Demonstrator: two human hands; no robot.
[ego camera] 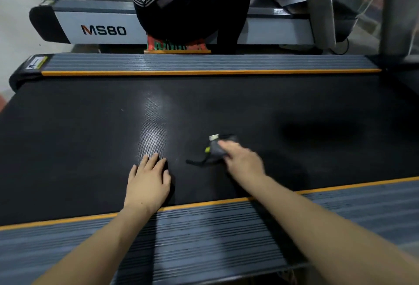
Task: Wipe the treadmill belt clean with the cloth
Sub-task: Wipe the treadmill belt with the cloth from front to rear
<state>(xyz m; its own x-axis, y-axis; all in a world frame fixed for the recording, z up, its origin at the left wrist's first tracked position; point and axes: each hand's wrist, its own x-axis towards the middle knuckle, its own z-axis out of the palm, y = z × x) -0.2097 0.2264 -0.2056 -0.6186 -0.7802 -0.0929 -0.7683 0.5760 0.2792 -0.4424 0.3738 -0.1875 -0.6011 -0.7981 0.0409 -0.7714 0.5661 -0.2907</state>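
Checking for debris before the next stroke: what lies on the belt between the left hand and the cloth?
Head view: only bare black belt between left hand and cloth; its dark strap trails toward that gap.

A black treadmill belt runs across the frame between two grey ribbed side rails edged in orange. On the belt lie a crumpled dark grey cloth with a white tag, pressed under the right hand, and the left hand, resting flat with fingers spread.
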